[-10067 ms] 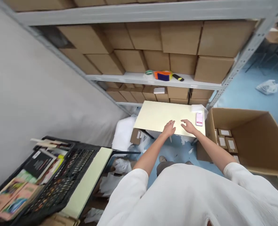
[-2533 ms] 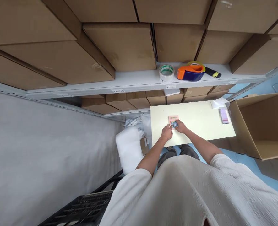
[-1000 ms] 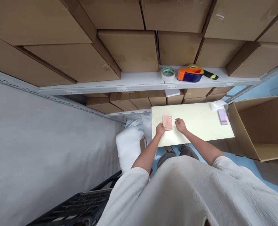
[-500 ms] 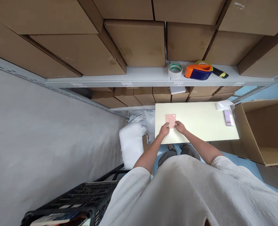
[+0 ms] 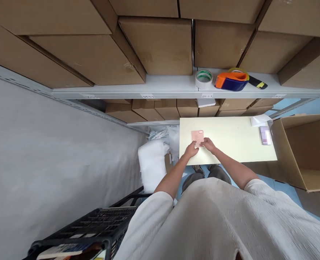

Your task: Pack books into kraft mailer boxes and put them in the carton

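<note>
A flat pink booklet (image 5: 197, 135), with a small red-outlined white label at its upper right, lies on the pale tabletop (image 5: 230, 141). My left hand (image 5: 191, 149) is closed at its lower left corner, thumb and fingers at the edge. My right hand (image 5: 209, 144) grips the lower right edge with bent fingers. The undersides of the fingers are hidden. To the far right on the same table is a purple and white item (image 5: 265, 135), blurred out, beside a crumpled piece of white wrapping (image 5: 260, 120).
Above the table, a grey shelf (image 5: 165, 85) bears cardboard boxes, a white tape roll (image 5: 203, 79), an orange and blue tape dispenser (image 5: 231, 81) and a black-handled cutter (image 5: 258, 82). An open carton (image 5: 290, 151) stands right; white foam wrap (image 5: 151, 166) and a black crate (image 5: 94, 224) are left.
My hands have shifted slightly over the booklet's lower edge, the left moving a little right. The whole view has tilted a bit; the booklet stays in nearly the same spot.
</note>
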`<move>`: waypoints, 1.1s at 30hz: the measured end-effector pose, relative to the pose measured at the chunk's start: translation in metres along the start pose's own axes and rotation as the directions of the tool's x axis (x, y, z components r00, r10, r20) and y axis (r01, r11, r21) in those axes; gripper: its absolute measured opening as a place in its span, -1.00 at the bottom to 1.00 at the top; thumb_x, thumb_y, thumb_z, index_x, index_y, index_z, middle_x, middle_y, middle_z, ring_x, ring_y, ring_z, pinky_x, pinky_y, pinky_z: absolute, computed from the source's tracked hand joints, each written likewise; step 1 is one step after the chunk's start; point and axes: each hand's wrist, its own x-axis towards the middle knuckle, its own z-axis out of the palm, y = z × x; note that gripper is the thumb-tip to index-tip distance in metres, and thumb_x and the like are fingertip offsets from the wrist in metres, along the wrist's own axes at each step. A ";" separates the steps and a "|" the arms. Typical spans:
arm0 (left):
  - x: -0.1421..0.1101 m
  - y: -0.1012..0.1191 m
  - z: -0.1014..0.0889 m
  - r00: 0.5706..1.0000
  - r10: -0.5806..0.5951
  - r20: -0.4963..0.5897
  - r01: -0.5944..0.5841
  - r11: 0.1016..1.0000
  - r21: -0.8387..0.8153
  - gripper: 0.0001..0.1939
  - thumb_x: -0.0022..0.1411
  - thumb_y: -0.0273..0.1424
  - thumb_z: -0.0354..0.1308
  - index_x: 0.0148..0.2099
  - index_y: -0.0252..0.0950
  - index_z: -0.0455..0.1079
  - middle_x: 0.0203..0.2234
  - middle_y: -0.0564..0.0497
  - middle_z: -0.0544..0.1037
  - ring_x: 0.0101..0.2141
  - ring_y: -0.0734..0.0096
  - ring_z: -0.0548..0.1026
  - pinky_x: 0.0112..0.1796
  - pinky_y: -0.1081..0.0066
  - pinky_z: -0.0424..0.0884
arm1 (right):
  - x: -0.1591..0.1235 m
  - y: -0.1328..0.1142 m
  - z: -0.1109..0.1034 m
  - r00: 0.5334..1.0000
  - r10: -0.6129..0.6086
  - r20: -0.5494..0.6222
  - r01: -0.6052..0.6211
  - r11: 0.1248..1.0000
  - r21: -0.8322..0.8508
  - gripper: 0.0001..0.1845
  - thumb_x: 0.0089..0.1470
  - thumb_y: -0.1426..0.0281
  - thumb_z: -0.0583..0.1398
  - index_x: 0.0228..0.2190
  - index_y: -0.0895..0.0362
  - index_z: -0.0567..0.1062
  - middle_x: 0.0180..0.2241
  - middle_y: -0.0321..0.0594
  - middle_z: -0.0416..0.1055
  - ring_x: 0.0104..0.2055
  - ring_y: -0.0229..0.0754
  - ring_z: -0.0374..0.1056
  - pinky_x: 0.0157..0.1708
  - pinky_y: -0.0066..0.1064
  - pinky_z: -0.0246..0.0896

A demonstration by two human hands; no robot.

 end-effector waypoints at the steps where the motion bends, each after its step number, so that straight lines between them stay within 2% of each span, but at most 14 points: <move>1: 0.000 0.001 0.000 1.000 0.001 -0.009 -0.001 1.000 -0.014 -0.23 0.33 -0.30 0.35 0.52 -0.22 0.28 0.44 -0.18 0.42 0.39 0.05 0.43 0.34 0.27 0.33 | -0.002 -0.002 0.000 1.000 0.003 -0.018 -0.004 1.000 -0.011 -0.29 0.04 0.31 0.37 0.23 0.10 0.44 0.01 -0.09 0.61 0.00 -0.05 0.57 0.13 -0.21 0.45; 3: 0.000 0.002 0.000 0.999 0.004 -0.033 -0.006 0.998 -0.057 -0.22 0.32 -0.20 0.39 0.50 -0.22 0.29 0.42 -0.20 0.44 0.38 0.02 0.44 0.32 0.25 0.36 | -0.004 -0.007 0.001 0.999 -0.011 -0.047 0.009 0.999 -0.041 -0.28 0.09 0.25 0.34 0.27 0.10 0.42 -0.01 -0.11 0.60 -0.02 -0.08 0.56 0.08 -0.26 0.47; 6: 0.002 0.006 0.001 0.997 0.004 -0.072 -0.017 0.983 -0.181 -0.17 0.26 -0.11 0.47 0.47 -0.20 0.33 0.35 -0.20 0.53 0.32 -0.01 0.51 0.24 0.23 0.46 | -0.007 -0.017 0.005 0.997 -0.056 -0.048 0.052 0.996 -0.074 -0.42 0.23 0.17 0.21 0.21 0.11 0.49 -0.06 -0.11 0.62 -0.04 -0.08 0.55 -0.02 -0.30 0.50; 9: 0.006 0.013 0.002 0.990 0.054 -0.131 -0.095 0.940 -0.327 -0.22 0.27 -0.22 0.48 0.45 -0.19 0.33 0.27 -0.18 0.60 0.23 0.07 0.60 0.19 0.20 0.52 | -0.008 -0.029 0.007 0.995 -0.096 0.009 0.096 0.994 -0.055 -0.54 0.31 0.14 0.11 0.04 0.11 0.60 -0.08 -0.09 0.65 -0.10 -0.08 0.56 -0.13 -0.31 0.50; 12: 0.010 0.018 0.000 0.976 0.096 -0.197 -0.169 0.902 -0.396 -0.29 0.32 -0.42 0.38 0.46 -0.16 0.31 0.20 -0.14 0.65 0.12 0.18 0.68 0.15 0.24 0.56 | -0.009 -0.038 0.008 0.988 -0.123 0.089 0.126 0.992 -0.028 -0.55 0.34 0.09 0.11 -0.07 0.12 0.65 -0.01 -0.06 0.66 -0.11 -0.08 0.57 -0.18 -0.33 0.48; 16: 0.010 0.014 -0.007 0.965 0.000 -0.262 -0.100 0.925 -0.368 -0.25 0.31 -0.53 0.30 0.49 -0.14 0.28 0.14 -0.12 0.68 0.02 0.21 0.71 0.11 0.23 0.59 | -0.006 -0.039 0.008 0.980 -0.160 0.116 0.173 0.977 -0.123 -0.56 0.34 0.10 0.12 -0.12 0.12 0.67 -0.03 -0.09 0.67 -0.03 -0.05 0.58 -0.02 -0.28 0.48; 21: 0.005 0.000 -0.015 0.952 -0.020 -0.305 -0.074 0.953 -0.295 -0.33 0.36 -0.60 0.16 0.48 -0.28 0.29 0.22 -0.24 0.61 0.10 0.20 0.66 0.20 0.21 0.54 | 0.001 -0.027 0.005 0.984 -0.156 0.087 0.175 0.940 -0.292 -0.67 0.31 0.20 0.18 -0.13 0.07 0.69 0.01 -0.13 0.67 0.08 0.00 0.56 0.16 -0.18 0.44; 25: 0.003 -0.006 -0.016 0.938 -0.039 -0.344 -0.056 0.964 -0.262 -0.35 0.33 -0.61 0.17 0.43 -0.27 0.35 0.32 -0.24 0.51 0.19 0.16 0.61 0.24 0.23 0.50 | 0.004 -0.020 0.007 0.983 -0.151 0.101 0.178 0.910 -0.374 -0.73 0.25 0.33 0.24 -0.09 0.05 0.71 0.13 -0.12 0.63 0.17 0.05 0.54 0.25 -0.10 0.41; 29: 0.002 -0.008 -0.018 0.952 -0.045 -0.304 -0.035 0.967 -0.252 -0.40 0.36 -0.58 0.18 0.41 -0.27 0.38 0.29 -0.22 0.56 0.20 0.15 0.60 0.25 0.22 0.49 | 0.005 -0.021 0.016 0.973 -0.160 0.164 0.215 0.887 -0.409 -0.68 0.22 0.39 0.27 -0.04 0.02 0.72 0.13 -0.15 0.63 0.23 0.07 0.52 0.34 -0.05 0.34; 33: 0.001 -0.010 -0.019 0.967 -0.043 -0.252 0.000 0.986 -0.168 -0.45 0.34 -0.58 0.21 0.35 -0.27 0.43 0.26 -0.21 0.58 0.24 0.11 0.56 0.26 0.21 0.46 | 0.006 -0.021 0.022 0.961 -0.186 0.204 0.260 0.853 -0.453 -0.66 0.21 0.44 0.25 -0.03 0.01 0.73 0.13 -0.16 0.64 0.26 0.09 0.50 0.36 -0.04 0.31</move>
